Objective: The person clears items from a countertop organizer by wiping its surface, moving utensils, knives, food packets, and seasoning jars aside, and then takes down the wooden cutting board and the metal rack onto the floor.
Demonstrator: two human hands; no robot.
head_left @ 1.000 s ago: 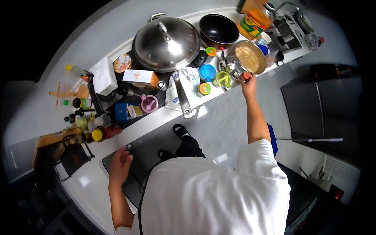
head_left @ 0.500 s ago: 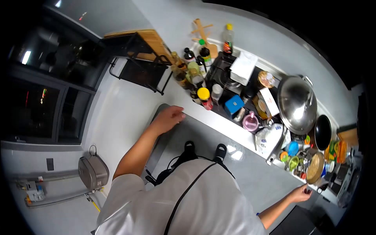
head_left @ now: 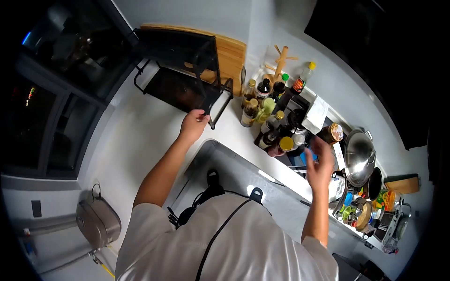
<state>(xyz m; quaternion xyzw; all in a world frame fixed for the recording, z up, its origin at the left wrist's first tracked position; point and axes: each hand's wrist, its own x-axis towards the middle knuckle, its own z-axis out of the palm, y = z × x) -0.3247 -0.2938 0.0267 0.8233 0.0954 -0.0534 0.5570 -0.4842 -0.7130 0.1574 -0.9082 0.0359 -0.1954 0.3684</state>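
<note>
My left hand is at the front right corner of a black two-tier rack on the white counter. Its fingers are bent around the edge of the lower shelf, and the fingertips are partly hidden. My right hand is held up over the front of the counter, fingers apart and holding nothing, somewhat blurred. Behind it, partly covered, are a blue box and a white package. A jar with a yellow lid stands left of the right hand.
Several sauce bottles crowd the counter right of the rack. A wooden board leans behind the rack. Farther right are a large domed steel lid, a dark pan and a round pan. A grey bin-like box is lower left.
My view has turned left. My left hand has moved up to the rack's edge. My right hand has left the round pan's area and come up, over the counter, with fingers spread.
</note>
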